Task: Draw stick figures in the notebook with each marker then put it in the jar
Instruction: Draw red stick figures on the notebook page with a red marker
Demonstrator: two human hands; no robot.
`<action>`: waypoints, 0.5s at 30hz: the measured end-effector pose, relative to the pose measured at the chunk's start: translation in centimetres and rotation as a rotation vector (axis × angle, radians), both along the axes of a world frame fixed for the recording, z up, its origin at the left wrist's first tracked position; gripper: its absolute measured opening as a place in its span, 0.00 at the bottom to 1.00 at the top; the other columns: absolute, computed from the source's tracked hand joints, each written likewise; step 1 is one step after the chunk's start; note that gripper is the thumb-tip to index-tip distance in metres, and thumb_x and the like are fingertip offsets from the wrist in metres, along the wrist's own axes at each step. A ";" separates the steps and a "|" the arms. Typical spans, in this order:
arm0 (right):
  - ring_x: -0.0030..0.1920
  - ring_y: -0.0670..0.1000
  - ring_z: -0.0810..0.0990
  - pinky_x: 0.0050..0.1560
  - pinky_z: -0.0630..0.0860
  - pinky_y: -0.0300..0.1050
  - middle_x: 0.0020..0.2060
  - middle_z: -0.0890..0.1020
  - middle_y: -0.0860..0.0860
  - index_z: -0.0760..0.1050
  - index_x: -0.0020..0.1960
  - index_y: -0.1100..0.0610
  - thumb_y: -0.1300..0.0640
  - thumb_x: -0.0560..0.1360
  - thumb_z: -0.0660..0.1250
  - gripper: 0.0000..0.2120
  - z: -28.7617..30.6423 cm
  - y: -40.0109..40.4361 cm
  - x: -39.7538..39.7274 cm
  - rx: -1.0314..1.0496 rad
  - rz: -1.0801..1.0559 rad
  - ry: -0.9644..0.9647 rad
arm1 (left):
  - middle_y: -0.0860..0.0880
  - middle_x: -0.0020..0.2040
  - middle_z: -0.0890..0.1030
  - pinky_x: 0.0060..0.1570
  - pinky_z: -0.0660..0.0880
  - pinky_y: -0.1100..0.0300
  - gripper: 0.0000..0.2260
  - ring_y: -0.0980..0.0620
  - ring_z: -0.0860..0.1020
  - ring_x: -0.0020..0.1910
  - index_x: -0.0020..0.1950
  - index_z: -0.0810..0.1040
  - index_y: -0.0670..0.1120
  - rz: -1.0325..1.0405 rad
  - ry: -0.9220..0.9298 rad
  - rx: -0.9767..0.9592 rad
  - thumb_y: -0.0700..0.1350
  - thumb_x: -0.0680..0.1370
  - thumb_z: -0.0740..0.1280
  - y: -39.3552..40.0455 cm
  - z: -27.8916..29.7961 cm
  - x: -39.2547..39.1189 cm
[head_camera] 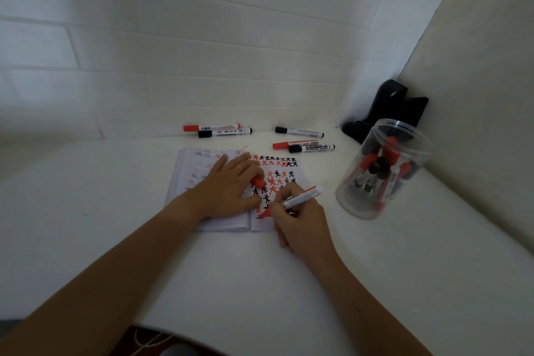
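A: Which step is in hand?

B: The drawing step, I think. The left hand (228, 186) lies on the open notebook (231, 191) and keeps it flat, and its fingers curl around a red cap (258, 181). Just to the right, the right hand (297, 218) grips a red marker (300, 197) like a pen, with the red tip on the lower part of the right page, under rows of red and black stick figures.

A: And what does the next move call for?

B: In my judgement: finish the figure, press the cap back on the tip, then carry the marker to the jar (383, 167).

A: Where is the jar, and what is inside?

B: It stands on the table (375, 283), well to the right of the notebook, open at the top. Several red and black markers lean inside. Five markers (300, 141) lie behind the notebook, not yet used I suppose
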State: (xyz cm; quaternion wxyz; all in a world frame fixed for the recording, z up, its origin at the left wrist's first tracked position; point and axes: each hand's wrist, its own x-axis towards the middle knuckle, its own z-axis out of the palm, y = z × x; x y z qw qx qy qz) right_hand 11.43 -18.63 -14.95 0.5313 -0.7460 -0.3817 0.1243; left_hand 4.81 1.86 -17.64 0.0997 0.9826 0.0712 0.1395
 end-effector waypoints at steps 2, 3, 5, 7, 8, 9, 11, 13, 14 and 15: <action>0.18 0.50 0.73 0.21 0.69 0.40 0.24 0.78 0.53 0.73 0.39 0.53 0.61 0.75 0.66 0.07 -0.1 -0.1 0.0 0.000 0.009 -0.002 | 0.56 0.77 0.61 0.76 0.43 0.42 0.26 0.54 0.48 0.79 0.68 0.64 0.57 -0.003 0.002 0.003 0.67 0.74 0.52 0.1 0.0 0.0; 0.18 0.50 0.72 0.21 0.69 0.40 0.24 0.77 0.54 0.73 0.39 0.54 0.61 0.74 0.66 0.07 -0.1 -0.2 0.0 0.002 0.014 -0.006 | 0.55 0.77 0.61 0.76 0.43 0.42 0.25 0.54 0.48 0.79 0.68 0.64 0.57 -0.002 0.003 0.004 0.67 0.75 0.52 0.1 0.0 0.0; 0.18 0.50 0.72 0.21 0.70 0.40 0.24 0.77 0.54 0.73 0.39 0.54 0.62 0.76 0.65 0.07 -0.1 -0.2 0.1 0.012 0.016 -0.018 | 0.55 0.77 0.61 0.76 0.43 0.42 0.25 0.54 0.49 0.79 0.68 0.64 0.57 0.001 0.004 0.006 0.67 0.75 0.52 0.2 0.0 0.1; 0.19 0.49 0.73 0.22 0.70 0.39 0.24 0.77 0.53 0.73 0.41 0.54 0.62 0.78 0.65 0.08 -0.1 -0.2 0.2 0.025 0.015 -0.027 | 0.56 0.77 0.61 0.76 0.44 0.43 0.25 0.54 0.49 0.79 0.68 0.64 0.57 0.000 0.000 0.003 0.67 0.75 0.52 0.1 -0.1 0.1; 0.19 0.49 0.73 0.22 0.70 0.39 0.24 0.77 0.52 0.74 0.42 0.54 0.62 0.79 0.65 0.08 -0.1 -0.1 0.2 0.031 0.021 -0.024 | 0.56 0.77 0.62 0.76 0.44 0.43 0.25 0.54 0.49 0.79 0.67 0.64 0.58 0.000 -0.003 -0.002 0.67 0.75 0.52 0.1 -0.1 0.1; 0.19 0.49 0.73 0.22 0.70 0.39 0.24 0.77 0.51 0.74 0.43 0.54 0.61 0.79 0.66 0.07 0.0 -0.1 0.1 0.036 0.034 -0.017 | 0.56 0.77 0.62 0.76 0.43 0.43 0.24 0.54 0.49 0.79 0.67 0.64 0.58 0.001 -0.003 -0.006 0.67 0.75 0.52 0.1 -0.1 0.1; 0.19 0.49 0.73 0.23 0.70 0.39 0.24 0.77 0.50 0.74 0.43 0.54 0.61 0.79 0.66 0.07 -0.1 0.0 0.1 0.031 0.058 -0.012 | 0.56 0.77 0.61 0.76 0.44 0.43 0.25 0.55 0.48 0.79 0.67 0.64 0.58 0.003 -0.001 -0.005 0.67 0.74 0.53 0.1 -0.1 0.1; 0.19 0.49 0.73 0.23 0.70 0.39 0.24 0.77 0.51 0.73 0.42 0.54 0.61 0.78 0.66 0.07 -0.1 0.0 0.0 0.012 0.056 -0.023 | 0.56 0.77 0.61 0.76 0.43 0.43 0.26 0.54 0.49 0.79 0.68 0.64 0.57 0.002 0.000 -0.004 0.67 0.74 0.53 0.2 0.0 0.1; 0.19 0.50 0.73 0.22 0.70 0.39 0.24 0.77 0.53 0.73 0.41 0.54 0.61 0.77 0.66 0.07 -0.2 0.0 0.1 0.006 0.044 -0.024 | 0.56 0.77 0.61 0.76 0.43 0.43 0.26 0.54 0.49 0.79 0.69 0.64 0.57 0.003 0.000 -0.005 0.67 0.74 0.54 0.2 -0.1 0.1; 0.18 0.50 0.73 0.22 0.70 0.39 0.24 0.77 0.54 0.72 0.40 0.55 0.61 0.76 0.66 0.06 -0.2 -0.1 0.1 0.003 0.029 -0.023 | 0.56 0.77 0.61 0.76 0.43 0.43 0.25 0.54 0.49 0.79 0.69 0.64 0.57 0.004 0.001 -0.008 0.66 0.75 0.55 0.2 -0.1 0.1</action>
